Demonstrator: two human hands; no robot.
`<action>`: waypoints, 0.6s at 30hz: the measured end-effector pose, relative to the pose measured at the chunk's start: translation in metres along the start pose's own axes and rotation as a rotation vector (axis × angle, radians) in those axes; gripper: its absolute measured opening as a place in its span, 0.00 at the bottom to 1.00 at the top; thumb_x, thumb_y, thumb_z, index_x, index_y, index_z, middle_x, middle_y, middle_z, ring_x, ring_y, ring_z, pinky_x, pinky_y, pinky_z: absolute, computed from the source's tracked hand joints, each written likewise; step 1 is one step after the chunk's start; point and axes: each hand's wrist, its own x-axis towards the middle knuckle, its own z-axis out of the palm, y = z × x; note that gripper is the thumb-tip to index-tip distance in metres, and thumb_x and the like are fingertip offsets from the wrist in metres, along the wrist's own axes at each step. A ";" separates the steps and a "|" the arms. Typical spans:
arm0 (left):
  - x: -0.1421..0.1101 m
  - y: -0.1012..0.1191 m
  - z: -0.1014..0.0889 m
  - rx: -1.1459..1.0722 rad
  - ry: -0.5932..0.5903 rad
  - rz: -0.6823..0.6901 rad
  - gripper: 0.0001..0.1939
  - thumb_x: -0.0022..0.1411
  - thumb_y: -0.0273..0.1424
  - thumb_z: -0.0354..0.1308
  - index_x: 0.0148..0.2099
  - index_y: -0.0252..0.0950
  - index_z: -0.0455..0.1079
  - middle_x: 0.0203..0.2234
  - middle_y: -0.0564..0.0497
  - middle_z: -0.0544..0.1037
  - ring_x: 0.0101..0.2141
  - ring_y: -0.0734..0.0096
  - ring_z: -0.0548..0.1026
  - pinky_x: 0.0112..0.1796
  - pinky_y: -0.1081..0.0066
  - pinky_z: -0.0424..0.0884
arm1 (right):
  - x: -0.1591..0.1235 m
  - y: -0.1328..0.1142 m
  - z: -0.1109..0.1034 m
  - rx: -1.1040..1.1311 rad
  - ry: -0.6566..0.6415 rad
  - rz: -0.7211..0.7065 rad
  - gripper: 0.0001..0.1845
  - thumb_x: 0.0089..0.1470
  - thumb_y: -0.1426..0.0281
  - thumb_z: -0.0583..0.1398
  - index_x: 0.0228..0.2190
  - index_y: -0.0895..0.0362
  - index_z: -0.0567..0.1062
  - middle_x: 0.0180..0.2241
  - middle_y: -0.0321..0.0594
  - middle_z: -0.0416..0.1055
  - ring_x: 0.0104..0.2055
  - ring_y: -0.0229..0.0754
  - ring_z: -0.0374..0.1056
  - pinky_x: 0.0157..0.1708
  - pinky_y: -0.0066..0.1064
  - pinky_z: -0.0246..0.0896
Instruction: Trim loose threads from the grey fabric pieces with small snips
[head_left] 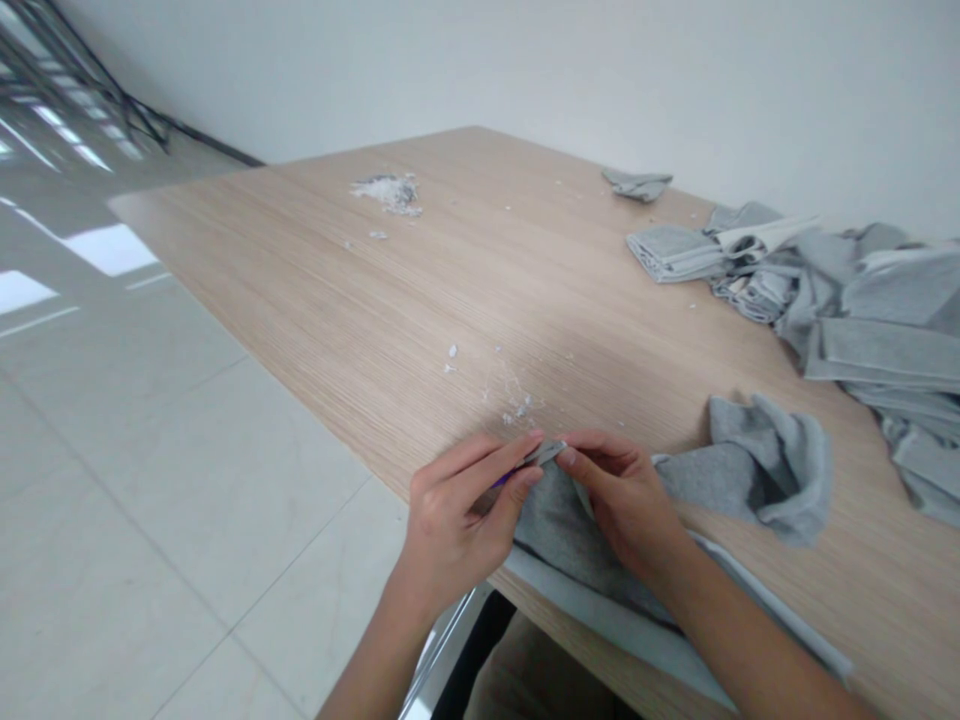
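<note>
Bare forearms [750, 625] reach over the worktop's [360, 290] near edge; the left hand [465, 510] closes round a slim purple thing [504, 480], mostly hidden, while the right hand [626, 505] narrowly pinches grey cloth [577, 550]. That cloth lies along the near edge, and I'd judge work on it under way, not finished. White bits [517, 408] lie scattered just beyond the hands, and a scrap heap [386, 192] by the left end edge suggests plenty is done. Toward the far edge, on the right, sits a grey cloth pile [892, 340]; finished or waiting, I can't tell.
</note>
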 end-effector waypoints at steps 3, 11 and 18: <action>0.001 0.001 0.000 0.000 -0.005 -0.003 0.13 0.62 0.23 0.63 0.50 0.33 0.78 0.35 0.48 0.81 0.31 0.75 0.77 0.31 0.75 0.72 | 0.000 0.000 0.000 0.002 0.012 0.000 0.11 0.39 0.64 0.75 0.29 0.49 0.85 0.30 0.33 0.82 0.34 0.38 0.74 0.41 0.31 0.68; 0.002 0.001 0.000 0.017 -0.014 -0.020 0.13 0.63 0.24 0.63 0.50 0.33 0.78 0.33 0.47 0.81 0.30 0.74 0.76 0.29 0.74 0.72 | -0.001 0.001 0.000 -0.022 0.025 -0.003 0.11 0.40 0.62 0.75 0.29 0.49 0.84 0.30 0.34 0.82 0.35 0.40 0.75 0.44 0.35 0.68; 0.000 0.002 0.000 0.040 0.024 0.017 0.13 0.61 0.22 0.64 0.49 0.32 0.78 0.33 0.48 0.80 0.29 0.76 0.76 0.29 0.76 0.71 | -0.001 0.000 -0.001 -0.020 0.006 -0.001 0.10 0.42 0.63 0.75 0.30 0.48 0.84 0.31 0.34 0.82 0.35 0.39 0.74 0.43 0.33 0.67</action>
